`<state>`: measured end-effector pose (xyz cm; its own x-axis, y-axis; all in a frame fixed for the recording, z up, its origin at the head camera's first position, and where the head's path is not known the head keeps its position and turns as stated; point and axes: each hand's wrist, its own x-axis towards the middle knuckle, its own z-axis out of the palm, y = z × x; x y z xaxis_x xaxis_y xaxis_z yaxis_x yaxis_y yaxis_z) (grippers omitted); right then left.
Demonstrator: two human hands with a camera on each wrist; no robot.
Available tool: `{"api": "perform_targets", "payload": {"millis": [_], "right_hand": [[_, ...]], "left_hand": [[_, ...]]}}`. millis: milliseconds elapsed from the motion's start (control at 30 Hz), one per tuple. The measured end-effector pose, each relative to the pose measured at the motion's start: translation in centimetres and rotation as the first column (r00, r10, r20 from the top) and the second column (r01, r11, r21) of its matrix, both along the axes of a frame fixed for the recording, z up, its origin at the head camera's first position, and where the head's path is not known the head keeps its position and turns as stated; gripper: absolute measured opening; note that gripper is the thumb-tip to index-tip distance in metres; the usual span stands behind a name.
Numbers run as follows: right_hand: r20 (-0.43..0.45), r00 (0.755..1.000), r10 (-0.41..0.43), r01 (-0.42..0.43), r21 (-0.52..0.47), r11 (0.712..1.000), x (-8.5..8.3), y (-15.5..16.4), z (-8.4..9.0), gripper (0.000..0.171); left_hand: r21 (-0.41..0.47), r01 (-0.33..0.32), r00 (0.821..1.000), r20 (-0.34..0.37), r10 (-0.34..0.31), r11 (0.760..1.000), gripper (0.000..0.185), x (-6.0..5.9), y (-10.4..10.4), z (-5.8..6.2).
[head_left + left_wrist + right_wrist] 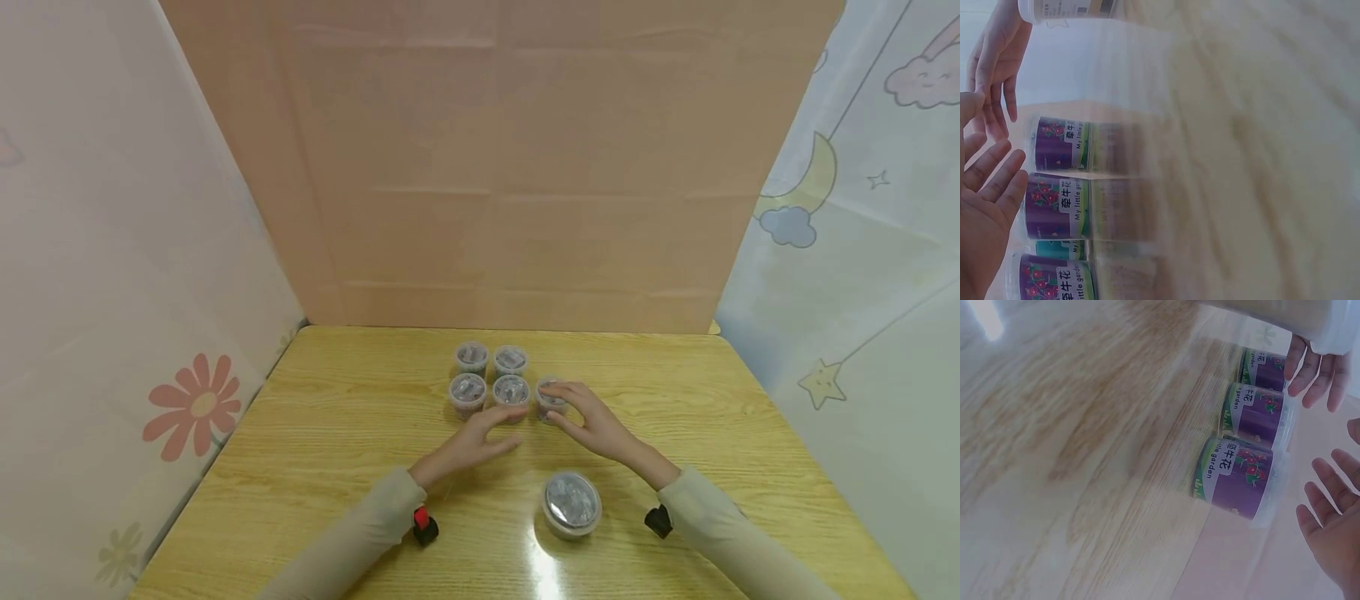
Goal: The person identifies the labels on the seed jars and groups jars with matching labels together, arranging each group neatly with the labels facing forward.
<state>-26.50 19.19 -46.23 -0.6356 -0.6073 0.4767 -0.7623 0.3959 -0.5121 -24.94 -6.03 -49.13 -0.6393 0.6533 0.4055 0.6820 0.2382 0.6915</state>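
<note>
Right hand (592,421) arches, fingers relaxed, just over the fifth small tub (550,402); left hand (472,442), fingers straight, empty, lies beside it on the bench (337,433).

1. Fifth tub (551,402): small clear plastic tub, lid on, purple flower label, upright on table, right end of the near row, just beside its neighbour.
2. Four tubs (491,373): same type, upright, packed 2x2.
3. Larger lidded tub (572,504): upright, apart, nearer the person.

Wooden table (337,433) w/ five small tubs (468,393) grouped, one bigger tub (572,503) nearer.
</note>
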Motion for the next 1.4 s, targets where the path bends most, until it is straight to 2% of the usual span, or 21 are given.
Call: {"api": "perform_targets", "payload": {"millis": [100, 167, 200, 333, 400, 533, 633, 767, 900, 1067, 1400], "right_hand": [[0.013, 1.0, 0.003, -0.003, 0.005, 1.0, 0.1, 0.2, 0.0, 0.042], [0.026, 1.0, 0.001, -0.002, 0.016, 1.0, 0.1, 0.3, 0.0, 0.042], [0.032, 1.0, 0.001, -0.001, 0.021, 1.0, 0.2, 0.4, 0.0, 0.043], [0.044, 0.999, 0.008, -0.009, 0.028, 1.0, 0.3, 0.7, -0.3, 0.043], [0.047, 0.999, 0.012, -0.013, 0.026, 1.0, 0.4, 0.9, -0.3, 0.044], [0.059, 0.998, 0.025, -0.026, 0.015, 1.0, 0.6, 1.2, -0.3, 0.044], [0.063, 0.998, 0.029, -0.03, 0.025, 0.999, 0.9, 1.4, -0.2, 0.045], [0.101, 0.994, 0.037, -0.043, 0.053, 0.998, 1.3, 1.7, -0.1, 0.046], [0.134, 0.988, 0.079, -0.087, 0.058, 0.995, 1.6, 2.1, 0.0, 0.047], [0.135, 0.982, 0.131, -0.141, 0.066, 0.988, 1.7, 2.4, -0.1, 0.048], [0.136, 0.982, 0.129, -0.143, 0.1, 0.985, 2.3, 3.3, -0.9, 0.05]], "left_hand": [[-0.007, -0.004, 0.999, 0.037, 0.004, 1.0, 0.049, 0.3, 0.2, 0.2], [-0.019, -0.005, 0.998, 0.057, 0.006, 1.0, 0.049, 0.9, 0.3, 1.1], [-0.024, -0.005, 0.998, 0.064, 0.007, 1.0, 0.049, 1.0, 0.3, 1.2], [-0.047, -0.001, 0.996, 0.09, 0.005, 0.999, 0.05, 1.2, 0.4, 1.0], [-0.057, -0.002, 0.995, 0.097, 0.008, 0.998, 0.051, 0.9, 0.4, 0.1], [-0.071, 0.003, 0.996, 0.084, 0.003, 0.997, 0.053, 0.9, 0.5, -0.1], [-0.076, 0.012, 0.998, 0.067, -0.007, 0.997, 0.053, 0.9, 0.6, 0.0], [-0.09, 0.034, 0.996, 0.082, -0.027, 0.995, 0.055, 1.1, 0.8, 0.0], [-0.111, 0.043, 0.993, 0.111, -0.03, 0.993, 0.056, 1.3, 0.9, 0.0], [-0.13, 0.043, 0.992, 0.12, -0.028, 0.991, 0.058, 1.5, 1.0, 0.1], [-0.179, 0.072, 0.988, 0.144, -0.046, 0.981, 0.061, 2.2, 1.4, 0.7]]}}
